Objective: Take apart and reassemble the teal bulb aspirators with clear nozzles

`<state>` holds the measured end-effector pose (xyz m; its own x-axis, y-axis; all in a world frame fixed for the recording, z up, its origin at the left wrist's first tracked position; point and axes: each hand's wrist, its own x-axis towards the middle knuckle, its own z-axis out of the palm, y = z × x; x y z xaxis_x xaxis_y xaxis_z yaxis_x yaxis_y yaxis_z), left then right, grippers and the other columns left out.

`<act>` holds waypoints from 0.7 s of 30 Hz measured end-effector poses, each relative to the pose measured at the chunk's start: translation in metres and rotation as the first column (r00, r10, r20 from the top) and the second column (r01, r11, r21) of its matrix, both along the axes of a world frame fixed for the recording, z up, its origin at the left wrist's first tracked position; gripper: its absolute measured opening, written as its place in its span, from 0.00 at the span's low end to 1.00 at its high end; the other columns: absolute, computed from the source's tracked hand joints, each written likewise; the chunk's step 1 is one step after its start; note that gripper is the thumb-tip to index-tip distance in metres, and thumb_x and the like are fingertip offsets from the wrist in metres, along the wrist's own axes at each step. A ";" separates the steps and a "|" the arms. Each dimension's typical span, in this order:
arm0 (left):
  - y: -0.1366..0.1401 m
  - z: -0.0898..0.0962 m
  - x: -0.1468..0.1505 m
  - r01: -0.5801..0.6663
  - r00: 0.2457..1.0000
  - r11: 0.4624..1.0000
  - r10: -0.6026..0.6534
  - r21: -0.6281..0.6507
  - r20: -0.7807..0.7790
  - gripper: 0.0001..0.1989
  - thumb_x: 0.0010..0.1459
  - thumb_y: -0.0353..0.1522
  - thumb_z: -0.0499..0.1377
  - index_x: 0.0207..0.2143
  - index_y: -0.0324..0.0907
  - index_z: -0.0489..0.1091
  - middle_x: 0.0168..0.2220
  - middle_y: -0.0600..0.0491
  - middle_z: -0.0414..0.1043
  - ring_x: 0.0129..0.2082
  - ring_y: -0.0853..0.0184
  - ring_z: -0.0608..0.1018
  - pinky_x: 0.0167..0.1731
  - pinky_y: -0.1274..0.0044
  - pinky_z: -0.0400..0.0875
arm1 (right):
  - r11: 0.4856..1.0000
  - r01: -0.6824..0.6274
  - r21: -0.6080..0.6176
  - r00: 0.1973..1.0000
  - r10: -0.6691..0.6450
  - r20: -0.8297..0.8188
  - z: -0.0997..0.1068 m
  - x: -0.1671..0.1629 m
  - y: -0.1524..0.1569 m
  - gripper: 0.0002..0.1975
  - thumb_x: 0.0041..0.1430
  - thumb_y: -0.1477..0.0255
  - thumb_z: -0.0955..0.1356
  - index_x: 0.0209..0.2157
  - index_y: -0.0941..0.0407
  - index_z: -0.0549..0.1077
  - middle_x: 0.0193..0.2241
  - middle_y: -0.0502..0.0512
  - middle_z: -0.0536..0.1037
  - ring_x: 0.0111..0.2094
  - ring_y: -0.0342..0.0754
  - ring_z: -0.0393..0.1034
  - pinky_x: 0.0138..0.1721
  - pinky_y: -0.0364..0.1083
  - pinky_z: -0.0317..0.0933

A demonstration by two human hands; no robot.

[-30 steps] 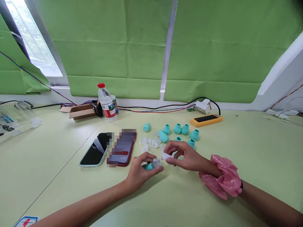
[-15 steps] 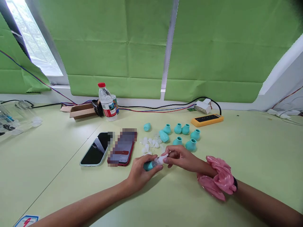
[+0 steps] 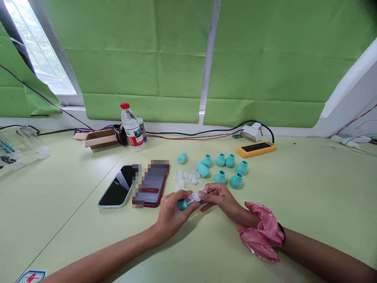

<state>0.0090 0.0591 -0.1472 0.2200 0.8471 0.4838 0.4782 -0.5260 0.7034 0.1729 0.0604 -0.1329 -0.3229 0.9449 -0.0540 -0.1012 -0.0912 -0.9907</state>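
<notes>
Between the thumb and fingers of my left hand (image 3: 173, 212) is a small teal bulb-shaped piece (image 3: 182, 204) with a clear tube (image 3: 192, 199) at its right end. My right hand (image 3: 219, 199) pinches a small white piece (image 3: 198, 196) at the tube's far end; the two parts touch. Just behind the hands lies a cluster of small white pieces (image 3: 186, 179) with some clear ones among them. Several teal bulb-shaped pieces (image 3: 236, 180) stand beyond my right hand, mostly with open necks up, and a few lie tipped over.
Left of my hands lie a red-edged phone (image 3: 152, 184) and a pale-edged phone (image 3: 119, 186). Farther back stand a water bottle (image 3: 132, 127) and an open cardboard box (image 3: 101, 139). A yellow power strip (image 3: 257, 149) lies at the back right, with cables along the wall.
My right hand has turned slightly and its wrist has come lower and leftward, its fingers closer around the white piece. My left hand keeps its hold on the teal piece.
</notes>
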 end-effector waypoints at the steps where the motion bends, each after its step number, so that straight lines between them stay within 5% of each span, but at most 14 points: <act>1: 0.000 -0.001 0.000 0.000 1.000 1.000 0.001 0.027 -0.016 0.11 0.42 0.37 0.60 0.28 0.40 0.69 0.27 0.51 0.74 0.26 0.66 0.74 0.27 0.77 0.68 | 1.000 -0.011 -0.025 1.000 0.011 -0.009 0.000 0.001 0.000 0.13 0.42 0.65 0.69 0.20 0.61 0.65 0.20 0.51 0.72 0.25 0.44 0.70 0.24 0.42 0.66; 7: 0.002 -0.002 -0.001 0.042 0.998 0.993 -0.037 0.112 -0.052 0.11 0.44 0.37 0.59 0.30 0.40 0.68 0.27 0.52 0.73 0.26 0.67 0.74 0.28 0.77 0.67 | 1.000 0.010 -0.017 1.000 -0.009 0.023 0.005 -0.002 -0.003 0.12 0.42 0.66 0.69 0.20 0.61 0.68 0.20 0.50 0.72 0.25 0.43 0.69 0.26 0.43 0.65; 11: 0.003 0.005 -0.004 0.136 0.991 0.983 -0.136 0.122 -0.011 0.14 0.49 0.33 0.56 0.40 0.41 0.64 0.36 0.50 0.71 0.35 0.66 0.72 0.36 0.76 0.67 | 0.957 0.123 0.262 0.966 -0.176 0.190 0.033 -0.003 -0.006 0.11 0.41 0.66 0.69 0.18 0.60 0.70 0.18 0.50 0.72 0.23 0.41 0.67 0.27 0.41 0.63; 15: 0.006 0.008 -0.008 0.202 0.977 0.953 -0.180 0.225 -0.117 0.23 0.53 0.30 0.51 0.51 0.41 0.52 0.51 0.46 0.58 0.49 0.61 0.61 0.46 0.67 0.59 | 0.792 0.228 0.567 0.874 -0.423 0.239 0.076 0.015 0.014 0.12 0.44 0.65 0.67 0.19 0.60 0.68 0.17 0.50 0.71 0.20 0.42 0.66 0.23 0.41 0.61; 19: 0.010 0.001 -0.008 0.228 0.893 0.954 -0.125 0.194 -0.432 0.18 0.51 0.30 0.51 0.46 0.43 0.60 0.54 0.47 0.52 0.52 0.54 0.56 0.46 0.60 0.56 | 0.502 0.261 0.824 0.663 -0.714 0.225 0.097 0.048 0.071 0.11 0.47 0.65 0.65 0.23 0.59 0.68 0.21 0.52 0.73 0.21 0.43 0.68 0.25 0.42 0.62; 21: 0.011 -0.003 -0.007 0.225 0.838 0.961 -0.107 0.161 -0.536 0.19 0.50 0.30 0.51 0.47 0.42 0.59 0.55 0.46 0.50 0.53 0.51 0.53 0.47 0.57 0.54 | 0.495 0.198 0.846 0.511 -0.789 0.342 0.093 0.060 0.101 0.11 0.49 0.66 0.63 0.25 0.59 0.69 0.23 0.53 0.74 0.24 0.44 0.68 0.28 0.42 0.61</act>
